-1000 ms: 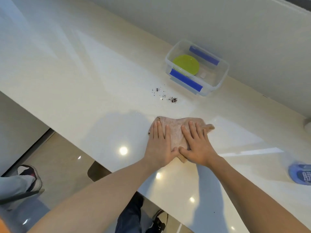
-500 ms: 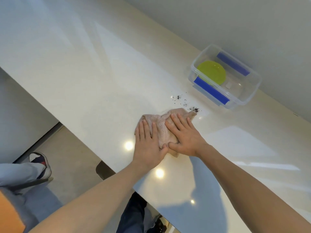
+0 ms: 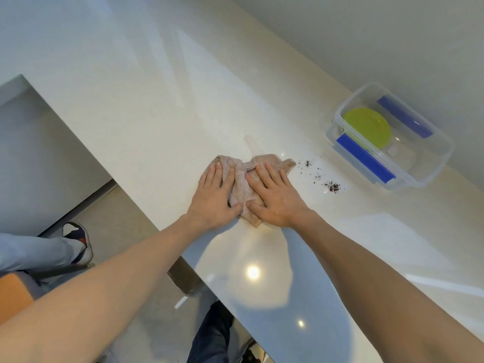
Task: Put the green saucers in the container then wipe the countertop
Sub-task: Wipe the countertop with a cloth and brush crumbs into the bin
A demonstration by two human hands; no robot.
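Observation:
A green saucer (image 3: 368, 127) lies inside the clear plastic container (image 3: 442, 145) with blue clips, at the right by the wall. A beige cloth (image 3: 242, 184) lies bunched on the white countertop (image 3: 157, 100). My left hand (image 3: 213, 197) presses flat on the cloth's left side. My right hand (image 3: 275, 197) presses on its right side, and both thumbs pinch the near edge. Dark crumbs (image 3: 332, 186) are scattered on the counter between the cloth and the container, just right of the cloth's corner.
The counter's near edge runs diagonally from upper left to lower right, with floor below it. A wall rises behind the container. A person's leg and shoe (image 3: 78, 239) are on the floor at the left. A stool seat (image 3: 184, 279) shows under the edge.
Both hands have slid the cloth leftward along the counter, from below and right of the crumbs to their left. The container and saucer stayed put.

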